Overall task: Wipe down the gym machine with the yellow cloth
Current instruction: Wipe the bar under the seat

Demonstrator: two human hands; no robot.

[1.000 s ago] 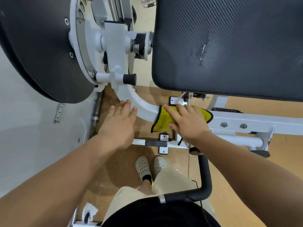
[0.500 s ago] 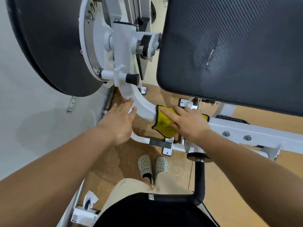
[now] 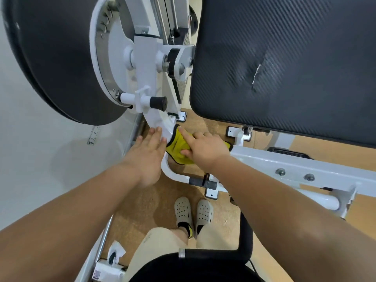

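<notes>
The gym machine has a white steel frame (image 3: 295,161) with a curved white arm (image 3: 156,119) running up to a pivot. The yellow cloth (image 3: 178,148) with a dark edge lies over that curved arm. My right hand (image 3: 205,148) presses the cloth flat against the arm, fingers spread and pointing up-left. Beside it on the left, my left hand (image 3: 147,153) rests open on the same arm, fingertips touching the white metal just next to the cloth.
A large black padded backrest (image 3: 284,64) hangs at the upper right. A black round cover (image 3: 57,58) sits at the upper left beside a white wall. A black-tipped adjusting pin (image 3: 157,102) sticks out above the hands. A black handle (image 3: 245,241) curves near my legs; cork floor below.
My right hand has slid the cloth up and left along the curved arm, closer to the left hand. The view has shifted with my head toward the pivot.
</notes>
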